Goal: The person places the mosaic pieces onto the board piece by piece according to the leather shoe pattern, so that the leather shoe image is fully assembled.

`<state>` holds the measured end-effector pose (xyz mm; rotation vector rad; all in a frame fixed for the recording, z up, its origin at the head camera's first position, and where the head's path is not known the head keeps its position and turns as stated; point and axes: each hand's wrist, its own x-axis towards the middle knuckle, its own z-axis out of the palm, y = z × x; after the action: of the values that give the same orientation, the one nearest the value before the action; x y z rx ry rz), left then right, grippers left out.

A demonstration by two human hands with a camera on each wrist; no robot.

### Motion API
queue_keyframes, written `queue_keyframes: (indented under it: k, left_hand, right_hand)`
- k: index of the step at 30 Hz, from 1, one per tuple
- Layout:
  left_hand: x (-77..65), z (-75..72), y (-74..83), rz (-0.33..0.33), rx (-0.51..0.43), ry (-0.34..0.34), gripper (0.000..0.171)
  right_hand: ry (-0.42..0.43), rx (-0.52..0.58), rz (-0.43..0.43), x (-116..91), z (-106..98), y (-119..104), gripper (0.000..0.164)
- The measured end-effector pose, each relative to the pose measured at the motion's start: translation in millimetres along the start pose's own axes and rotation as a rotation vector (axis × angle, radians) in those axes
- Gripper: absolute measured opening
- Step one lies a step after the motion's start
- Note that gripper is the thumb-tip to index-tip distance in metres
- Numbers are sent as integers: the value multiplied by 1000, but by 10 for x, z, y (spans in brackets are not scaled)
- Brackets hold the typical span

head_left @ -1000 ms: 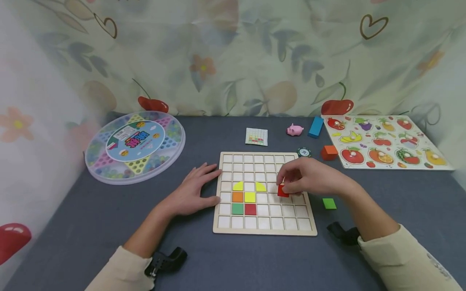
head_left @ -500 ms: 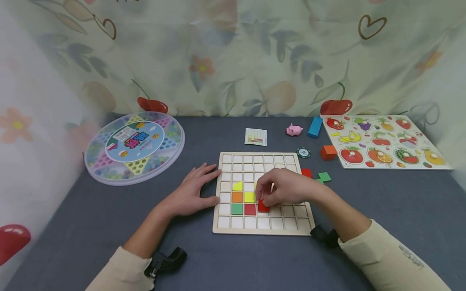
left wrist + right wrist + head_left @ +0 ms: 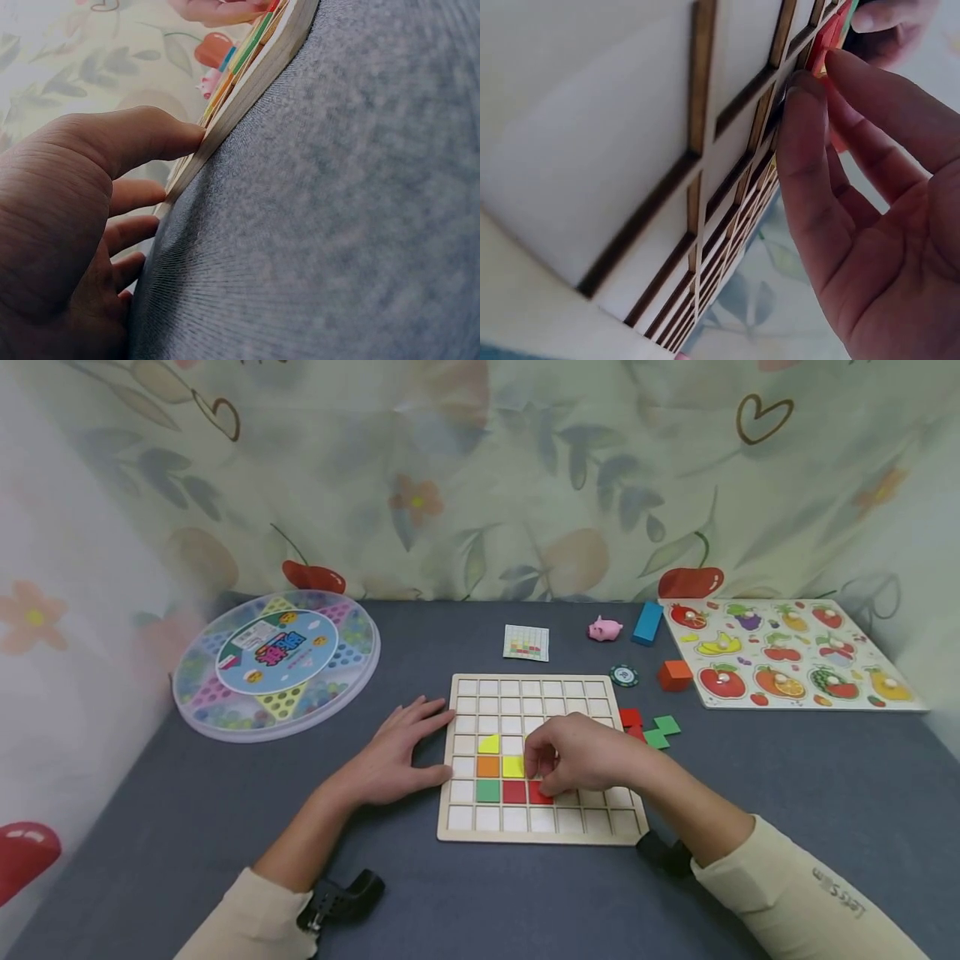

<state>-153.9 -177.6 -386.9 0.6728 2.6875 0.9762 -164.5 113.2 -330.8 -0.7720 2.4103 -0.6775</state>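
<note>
A wooden grid board (image 3: 540, 837) lies in the middle of the table. My left hand (image 3: 401, 752) rests beside it with fingers spread, thumb and fingertips touching its left edge; the left wrist view shows the thumb at the side of the board (image 3: 247, 97). Over the board, my right hand (image 3: 588, 752) has curled fingers and holds a red square tile (image 3: 538, 793) at a cell right of another red tile (image 3: 514, 792). Green (image 3: 487, 791), orange (image 3: 487, 767) and yellow (image 3: 513, 767) tiles sit in nearby cells, below a rounded yellow piece (image 3: 489, 744).
Loose green tiles (image 3: 657, 739) and red tiles (image 3: 630, 717) lie right of the board. Behind are a pattern card (image 3: 527, 643), pink pig (image 3: 604, 628), blue block (image 3: 647, 623), poker chip (image 3: 624, 676) and orange block (image 3: 675, 676). A fruit puzzle (image 3: 787, 652) and round game box (image 3: 277, 664) flank them.
My right hand has carried the red tile left and toward me, from the board's right side down to the cell beside the other red tile. The left hand has stayed still.
</note>
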Motion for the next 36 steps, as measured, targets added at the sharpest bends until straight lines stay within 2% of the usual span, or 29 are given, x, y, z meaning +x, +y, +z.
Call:
queue_keyframes:
  k: [6,10,22,29,36]
  left_hand:
    - [4,-3,-2,2,1,1,76]
    - [0,-9,0,-2,2,1,76]
    - [2,0,-8,11,2,5,75]
    - [5,-9,-4,4,5,1,77]
    - [-2,-5,0,5,7,3,77]
  right_hand:
    - [29,22,-12,-107,-104,82,8]
    - [45,53,-18,-219,-205,171,10]
    - [75,104,74,-617,-406,584,18]
    - [112,71,141,-857,-455,854,23]
    - [104,22,180,-989,-424,1072,30]
